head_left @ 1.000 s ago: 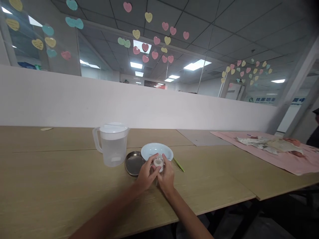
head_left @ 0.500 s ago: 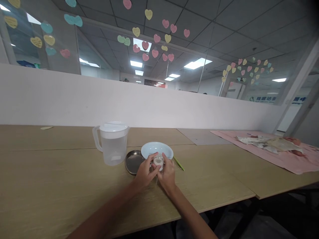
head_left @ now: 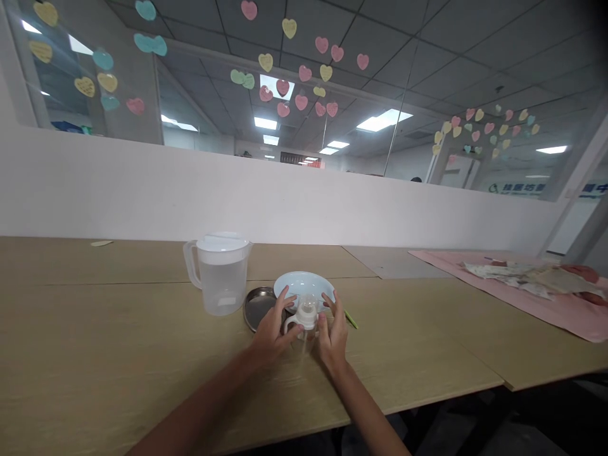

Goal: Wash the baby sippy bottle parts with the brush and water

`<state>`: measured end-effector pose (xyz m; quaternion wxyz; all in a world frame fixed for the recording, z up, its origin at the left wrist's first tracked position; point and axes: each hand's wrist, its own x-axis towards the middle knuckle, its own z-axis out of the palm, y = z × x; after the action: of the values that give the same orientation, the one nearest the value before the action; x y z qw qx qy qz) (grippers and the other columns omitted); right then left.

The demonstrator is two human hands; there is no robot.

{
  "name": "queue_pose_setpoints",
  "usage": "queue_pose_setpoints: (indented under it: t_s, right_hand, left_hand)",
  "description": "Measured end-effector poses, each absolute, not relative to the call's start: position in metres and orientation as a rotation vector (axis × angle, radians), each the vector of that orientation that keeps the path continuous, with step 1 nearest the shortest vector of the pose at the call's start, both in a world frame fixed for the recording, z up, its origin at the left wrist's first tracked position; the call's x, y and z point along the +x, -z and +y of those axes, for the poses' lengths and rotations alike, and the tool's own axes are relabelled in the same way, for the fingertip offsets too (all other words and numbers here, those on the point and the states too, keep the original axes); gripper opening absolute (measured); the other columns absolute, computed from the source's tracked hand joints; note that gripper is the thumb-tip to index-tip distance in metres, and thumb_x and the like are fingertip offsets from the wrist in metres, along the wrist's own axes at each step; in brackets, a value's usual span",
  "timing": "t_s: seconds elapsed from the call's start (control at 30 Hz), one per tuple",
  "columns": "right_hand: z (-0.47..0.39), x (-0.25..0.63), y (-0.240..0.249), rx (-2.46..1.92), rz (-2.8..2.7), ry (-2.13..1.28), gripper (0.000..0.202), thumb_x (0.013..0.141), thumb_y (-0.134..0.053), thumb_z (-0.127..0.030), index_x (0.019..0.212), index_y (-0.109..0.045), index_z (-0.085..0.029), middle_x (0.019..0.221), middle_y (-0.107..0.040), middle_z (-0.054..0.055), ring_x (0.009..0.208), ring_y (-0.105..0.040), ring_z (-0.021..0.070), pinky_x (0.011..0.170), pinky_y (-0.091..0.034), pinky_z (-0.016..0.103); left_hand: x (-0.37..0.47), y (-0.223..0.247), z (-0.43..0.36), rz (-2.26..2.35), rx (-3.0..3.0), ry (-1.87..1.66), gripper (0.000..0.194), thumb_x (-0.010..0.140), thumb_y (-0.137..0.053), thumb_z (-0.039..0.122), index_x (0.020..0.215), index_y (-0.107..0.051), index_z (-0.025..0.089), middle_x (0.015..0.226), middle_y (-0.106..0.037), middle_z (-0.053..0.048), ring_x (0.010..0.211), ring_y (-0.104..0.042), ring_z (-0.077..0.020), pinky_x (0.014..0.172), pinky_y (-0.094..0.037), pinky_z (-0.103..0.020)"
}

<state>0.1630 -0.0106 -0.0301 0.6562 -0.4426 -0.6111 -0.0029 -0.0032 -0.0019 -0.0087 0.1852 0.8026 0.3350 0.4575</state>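
A small baby bottle (head_left: 307,318) with a clear dome cap, a white collar and a white side handle is upright between my two hands at the table's middle. My left hand (head_left: 272,330) is at its left, fingers stretched apart, with the thumb by the handle. On the other side, my right hand (head_left: 334,332) has its fingers spread, the thumb close to the collar. Whether either thumb touches the bottle I cannot tell. Just behind is a pale blue bowl (head_left: 297,276), partly covered by my fingers. A round steel dish (head_left: 258,306) lies left of the bowl.
A lidded clear plastic pitcher (head_left: 223,282) stands to the left. A green stick-like thing (head_left: 351,318) lies right of the bowl. Farther right, a pink cloth (head_left: 565,316) bears crumpled fabric. A low white wall (head_left: 285,202) runs behind the wooden table (head_left: 142,354).
My fingers have come off the bottle's cap and spread apart, and my hands have moved away from each other. The bottle's side handle now shows. The whole view has shifted slightly.
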Motion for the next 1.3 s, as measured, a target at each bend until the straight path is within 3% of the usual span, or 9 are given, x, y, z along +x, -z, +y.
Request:
queue_pose_setpoints:
  t_s: [0.17,0.4,0.8,1.13,1.3]
  right_hand:
    - [-0.009,0.164,0.033,-0.946,-1.417,-0.034,0.053,0.089,-0.040,-0.041,0.135,-0.033,-0.015,0.118,-0.056,0.014,0.104,-0.055,0.0233,0.090,-0.044,0.043]
    - [-0.009,0.160,0.035,-0.916,-1.522,-0.011,0.056,0.084,-0.051,-0.041,0.132,-0.037,-0.016,0.122,-0.053,0.014,0.108,-0.053,0.0235,0.090,-0.045,0.040]
    - [-0.010,0.164,0.012,-1.093,-1.529,-0.111,0.054,0.082,-0.052,-0.051,0.122,-0.052,-0.015,0.093,-0.063,0.007,0.082,-0.058,0.0187,0.076,-0.047,0.032]
    - [-0.017,0.153,-0.021,-0.956,-1.385,0.012,0.056,0.085,-0.051,-0.043,0.133,-0.041,-0.018,0.118,-0.055,0.012,0.104,-0.054,0.0221,0.090,-0.044,0.036]
    - [0.006,0.172,-0.039,-1.025,-1.414,-0.027,0.045,0.083,-0.050,-0.033,0.127,-0.051,-0.023,0.129,-0.046,0.012,0.082,-0.060,0.0162,0.079,-0.050,0.033]
  left_hand:
    - [0.007,0.019,-0.003,0.983,2.353,-1.195,0.092,0.075,-0.064,0.041,0.144,-0.008,0.020,0.132,-0.047,-0.014,0.118,-0.047,-0.0265,0.099,-0.037,-0.043]
    - [0.011,0.032,0.002,1.019,2.333,-1.218,0.072,0.079,-0.059,0.035,0.141,-0.026,0.020,0.123,-0.054,-0.013,0.101,-0.056,-0.0229,0.089,-0.045,-0.037]
    - [0.009,0.037,0.006,1.030,2.386,-1.195,0.083,0.079,-0.060,0.044,0.145,-0.015,0.020,0.130,-0.048,-0.014,0.105,-0.052,-0.0243,0.094,-0.041,-0.038]
    - [0.008,0.029,0.002,1.119,2.209,-1.141,0.093,0.072,-0.066,0.047,0.145,-0.014,0.021,0.122,-0.052,-0.013,0.095,-0.055,-0.0223,0.087,-0.044,-0.037]
    - [0.009,0.029,0.002,1.126,2.187,-1.151,0.093,0.068,-0.069,0.048,0.143,-0.022,0.020,0.123,-0.052,-0.013,0.094,-0.055,-0.0218,0.085,-0.045,-0.035]
